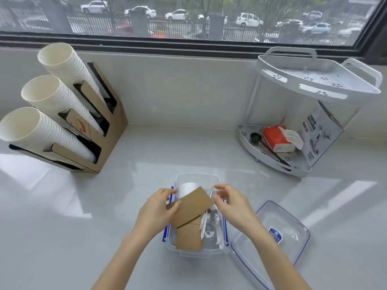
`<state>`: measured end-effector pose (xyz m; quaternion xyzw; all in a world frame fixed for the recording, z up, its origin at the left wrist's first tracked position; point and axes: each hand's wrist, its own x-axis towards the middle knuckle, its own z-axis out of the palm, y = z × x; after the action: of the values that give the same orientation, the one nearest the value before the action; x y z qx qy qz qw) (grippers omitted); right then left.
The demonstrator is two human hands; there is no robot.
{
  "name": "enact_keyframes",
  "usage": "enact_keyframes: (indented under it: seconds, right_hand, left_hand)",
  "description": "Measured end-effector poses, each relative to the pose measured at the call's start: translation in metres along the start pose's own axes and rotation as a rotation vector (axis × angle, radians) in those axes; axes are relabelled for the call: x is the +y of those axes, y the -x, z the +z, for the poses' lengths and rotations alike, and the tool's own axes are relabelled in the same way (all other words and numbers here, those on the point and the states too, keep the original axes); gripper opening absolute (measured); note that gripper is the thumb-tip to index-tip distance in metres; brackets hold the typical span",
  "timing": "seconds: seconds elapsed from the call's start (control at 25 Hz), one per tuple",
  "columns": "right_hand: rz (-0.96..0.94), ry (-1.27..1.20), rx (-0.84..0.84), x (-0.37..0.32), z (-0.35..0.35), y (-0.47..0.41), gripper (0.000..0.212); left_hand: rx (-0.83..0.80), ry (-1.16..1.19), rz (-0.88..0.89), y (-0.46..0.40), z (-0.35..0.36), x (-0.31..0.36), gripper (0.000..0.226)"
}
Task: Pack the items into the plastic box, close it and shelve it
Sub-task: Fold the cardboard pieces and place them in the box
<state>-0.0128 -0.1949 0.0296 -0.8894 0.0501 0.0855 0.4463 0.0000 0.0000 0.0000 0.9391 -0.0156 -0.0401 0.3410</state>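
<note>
The brown cardboard sleeve [191, 203] covers much of the inside of the plastic box [195, 251], so the white cup [187, 188] beneath it shows only partly, and the small clear items beside the right hand [231, 203] are too blurred to tell. The lid [272, 237] runs off the bottom edge. The print on the package [317, 130] in the corner shelf [272, 155] is too small to read.

Head view. Open plastic box [195, 251] on the bench [146, 147], holding a white cup [187, 188], brown sleeves [189, 237] and wrapped utensils [206, 221]. Left hand [156, 209] pinches a brown sleeve [193, 205] over the box; right hand [231, 203] hovers at the box's right rim, fingers [219, 188] loosely curled. Lid [274, 237] lies just right of the box. Cup dispenser [94, 130] at far left; two-tier shelf [303, 114] at far right, carrying a tissue pack [276, 139].
</note>
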Motion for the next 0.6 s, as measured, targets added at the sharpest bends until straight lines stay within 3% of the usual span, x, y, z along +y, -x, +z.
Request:
enact_keyframes:
  seconds: [0.4,0.6]
  right_hand:
    - [0.011,0.036,-0.087,0.006,0.02,-0.004,0.032]
    - [0.009,0.229,-0.181,0.002,0.034,-0.006,0.036]
  left_hand:
    - [-0.06,-0.049,-0.052,0.003,0.016,-0.011,0.037]
    - [-0.082,0.237,-0.194,0.006,0.007,-0.015,0.013]
